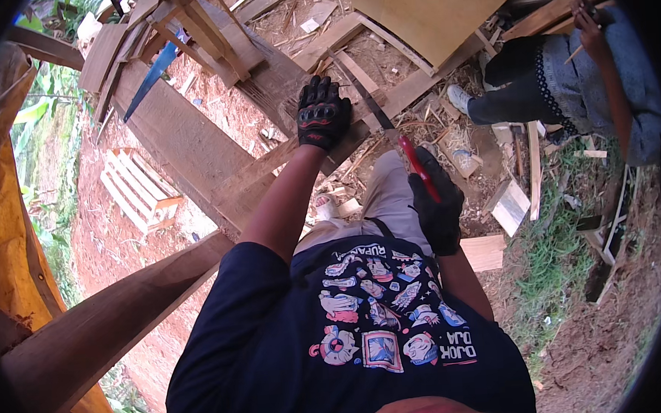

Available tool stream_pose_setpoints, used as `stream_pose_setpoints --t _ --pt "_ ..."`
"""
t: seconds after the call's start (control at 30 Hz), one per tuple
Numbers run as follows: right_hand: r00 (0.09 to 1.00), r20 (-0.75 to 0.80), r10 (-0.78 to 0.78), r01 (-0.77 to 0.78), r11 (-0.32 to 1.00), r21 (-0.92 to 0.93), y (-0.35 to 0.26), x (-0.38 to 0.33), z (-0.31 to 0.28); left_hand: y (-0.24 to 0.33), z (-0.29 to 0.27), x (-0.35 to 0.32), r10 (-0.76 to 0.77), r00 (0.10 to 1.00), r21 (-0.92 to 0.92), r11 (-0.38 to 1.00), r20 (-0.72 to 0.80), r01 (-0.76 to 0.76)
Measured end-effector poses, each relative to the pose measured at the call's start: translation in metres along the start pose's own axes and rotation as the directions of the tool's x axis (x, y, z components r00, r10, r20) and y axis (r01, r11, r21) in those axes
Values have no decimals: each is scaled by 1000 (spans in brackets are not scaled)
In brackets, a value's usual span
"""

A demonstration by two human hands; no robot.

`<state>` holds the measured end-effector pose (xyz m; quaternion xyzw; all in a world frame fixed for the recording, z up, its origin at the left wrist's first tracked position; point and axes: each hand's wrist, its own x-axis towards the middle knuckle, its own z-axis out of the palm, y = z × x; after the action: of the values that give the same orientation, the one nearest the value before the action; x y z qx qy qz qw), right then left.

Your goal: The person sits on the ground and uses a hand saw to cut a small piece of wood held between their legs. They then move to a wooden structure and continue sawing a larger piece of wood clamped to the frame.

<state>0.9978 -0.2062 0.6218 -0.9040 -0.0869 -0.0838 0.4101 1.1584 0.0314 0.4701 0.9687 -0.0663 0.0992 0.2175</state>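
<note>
My right hand [440, 211], in a black glove, is wrapped round the red handle of a hand saw [374, 109]. The saw's narrow, tapering blade points up and away to the left, across the edge of the wood. To the left of the blade, my left hand [323, 117] rests palm down in a black glove with red trim. Its fingers are stretched out over a wooden piece on the workbench. A long, narrow strip of wood [256, 168] runs from beneath that wrist toward the lower left. Whether the teeth touch the wood, I cannot tell.
A blue-bladed saw [150, 81] lies on the bench planks [179, 144] at left. A slatted crate [140, 189] sits on the ground. Plywood [440, 14] lies at the back. Another person [599, 76] is at right, near offcuts [512, 207]. A thick post [125, 317] crosses the lower left.
</note>
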Motion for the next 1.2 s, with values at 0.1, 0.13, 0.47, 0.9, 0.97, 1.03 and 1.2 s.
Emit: stream_pose_setpoints --t 0.1,0.13,0.47,0.9,0.97,1.03,1.2 --pt "995 -26 -100 98 994 -52 4 21 8 -2 4 1 -19 1000 18 1000 -21 19" --pt "997 -37 -73 73 997 -1 11 29 18 -3 5 2 -29 1000 28 999 -7 29" --pt "998 -26 64 -54 958 283 68 64 92 -7 7 3 -12 1000 48 999 -22 13" --pt "996 6 -88 86 983 160 66 29 66 0 3 5 -46 999 68 997 19 44" --pt "977 -32 -213 215 973 89 70 21 64 0 4 3 -21 999 74 997 -34 24" --pt "988 12 -157 155 984 85 67 9 54 -2 5 3 -25 999 86 996 -27 27" --pt "992 116 38 -51 993 108 66 -19 34 -5 6 3 -29 1000 81 996 -12 30"
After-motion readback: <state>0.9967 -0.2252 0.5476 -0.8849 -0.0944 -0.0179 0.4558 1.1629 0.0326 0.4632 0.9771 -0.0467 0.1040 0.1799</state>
